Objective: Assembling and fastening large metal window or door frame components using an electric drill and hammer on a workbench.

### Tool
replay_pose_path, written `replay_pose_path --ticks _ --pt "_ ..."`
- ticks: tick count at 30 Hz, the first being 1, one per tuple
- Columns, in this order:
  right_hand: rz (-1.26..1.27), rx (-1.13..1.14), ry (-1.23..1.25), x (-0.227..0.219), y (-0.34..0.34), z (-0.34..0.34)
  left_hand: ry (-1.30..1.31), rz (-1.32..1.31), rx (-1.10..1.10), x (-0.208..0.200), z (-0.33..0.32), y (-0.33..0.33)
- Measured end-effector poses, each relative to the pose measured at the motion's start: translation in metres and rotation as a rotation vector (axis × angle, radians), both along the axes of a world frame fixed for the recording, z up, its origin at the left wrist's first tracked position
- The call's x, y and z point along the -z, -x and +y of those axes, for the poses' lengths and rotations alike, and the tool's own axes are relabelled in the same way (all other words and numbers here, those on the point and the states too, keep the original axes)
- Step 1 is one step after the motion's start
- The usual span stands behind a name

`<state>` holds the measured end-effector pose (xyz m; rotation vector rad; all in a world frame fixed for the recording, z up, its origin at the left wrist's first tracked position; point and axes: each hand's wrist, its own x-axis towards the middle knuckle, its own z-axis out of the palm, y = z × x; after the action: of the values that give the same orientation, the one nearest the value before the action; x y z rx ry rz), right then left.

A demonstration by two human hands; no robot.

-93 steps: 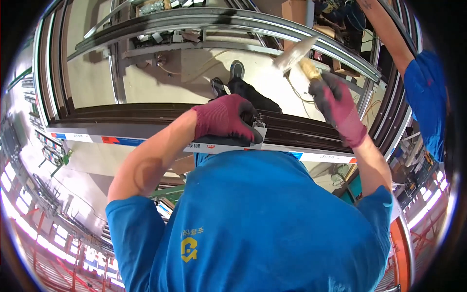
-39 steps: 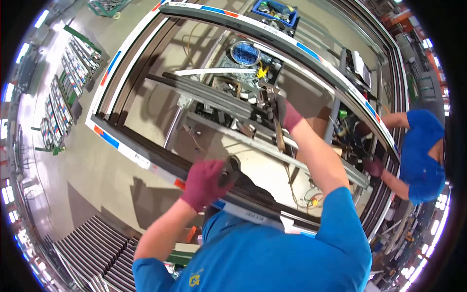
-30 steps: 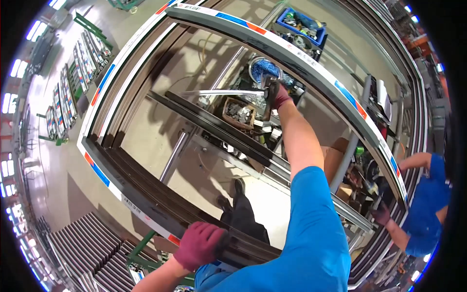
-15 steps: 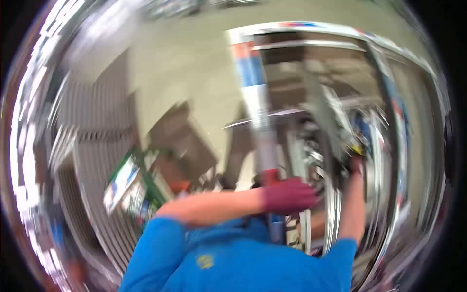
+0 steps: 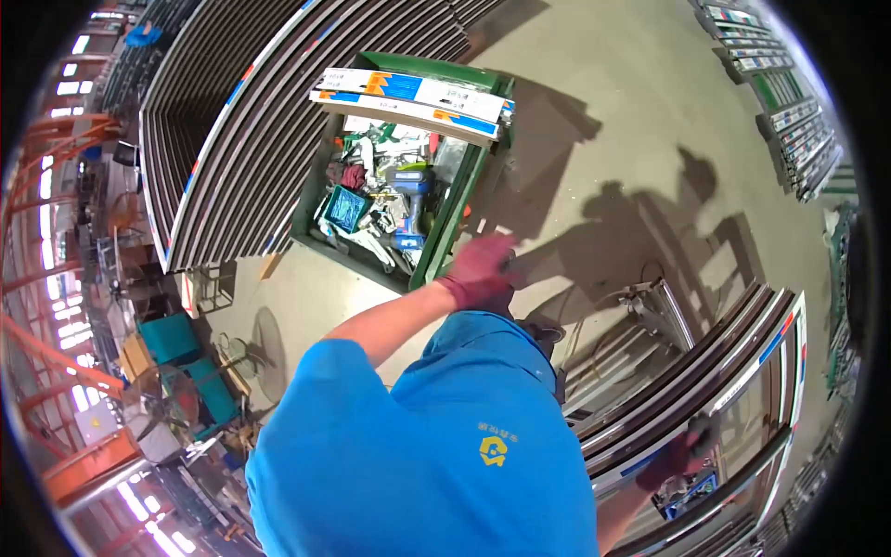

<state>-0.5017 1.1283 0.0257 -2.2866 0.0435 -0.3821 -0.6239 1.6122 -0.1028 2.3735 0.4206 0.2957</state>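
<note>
The brown frame (image 5: 696, 376) is seen at the lower right, its near end hidden by the wearer's body, its lower part darkened at the lens rim; a label strip (image 5: 773, 346) in white, blue and red is borne along its edge, the print too small to be read. Other frames (image 5: 269, 139) are stacked at the upper left, cut off at the top. The foreground is filled by a blue shirt (image 5: 418, 464). The green bin (image 5: 464, 200) is crossed by labelled bars (image 5: 418, 93), on which dark characters and blue and orange blocks are printed. The right hand (image 5: 682, 455) is placed over the brown frame, and the left hand (image 5: 478, 269), blurred, just beside the green bin; whether either is spread or closed cannot be told. A blue drill (image 5: 411, 181) is partly buried among jumbled tools. On the shirt, a yellow emblem (image 5: 493, 452) with small characters is shown.
</note>
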Motion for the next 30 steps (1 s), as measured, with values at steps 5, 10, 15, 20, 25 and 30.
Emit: replay_pose_path --ticks 5,10,15,20,25,30 --pt "0.3 -0.591 -0.041 0.021 -0.017 0.178 0.415 0.007 -0.546 0.072 0.161 0.024" --pt "0.422 -1.116 0.104 0.032 0.027 0.305 0.847 -0.49 -1.068 0.109 0.273 -0.05" --pt "0.627 -1.147 0.217 0.08 0.058 0.304 1.477 -0.546 -1.217 0.123 0.308 -0.087" --pt "0.777 -0.915 0.222 0.086 0.062 0.289 1.183 -0.373 -1.575 0.099 0.32 -0.066" --pt "0.62 -0.881 0.148 0.086 0.041 0.298 1.257 -0.637 -1.411 0.079 0.278 -0.041" --pt "0.244 -0.901 -0.007 0.02 -0.007 0.386 1.151 -0.716 -0.95 0.026 0.142 -0.024"
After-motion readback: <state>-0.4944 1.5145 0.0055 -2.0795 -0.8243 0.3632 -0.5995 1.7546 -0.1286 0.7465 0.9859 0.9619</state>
